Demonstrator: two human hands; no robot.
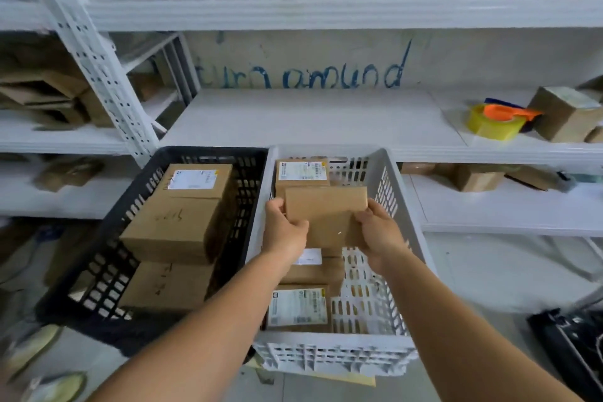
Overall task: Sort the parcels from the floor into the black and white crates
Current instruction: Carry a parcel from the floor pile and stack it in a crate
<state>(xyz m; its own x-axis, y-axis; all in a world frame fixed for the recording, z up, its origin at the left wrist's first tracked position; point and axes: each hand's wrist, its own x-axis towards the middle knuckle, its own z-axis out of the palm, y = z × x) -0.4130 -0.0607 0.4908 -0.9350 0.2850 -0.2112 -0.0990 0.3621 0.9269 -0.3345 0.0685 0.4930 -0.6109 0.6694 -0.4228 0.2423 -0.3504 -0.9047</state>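
sorting looks well along — three boxes fill the black crate (107,248) and labelled ones line the white crate (396,206) just to its 3 o'clock. both hands hold one parcel (326,215) above the white crate: the left hand (284,229) grips its 9 o'clock edge, the right hand (378,232) its 3 o'clock edge — thumbs on top. the floor pile is out of view.

Wall (456,55) behind the shelves: blue handwriting "turn around". Labels on boxes in black crate (98,238) and white crate (326,356): print too small to read. Dark scribbles on two black-crate boxes, illegible.
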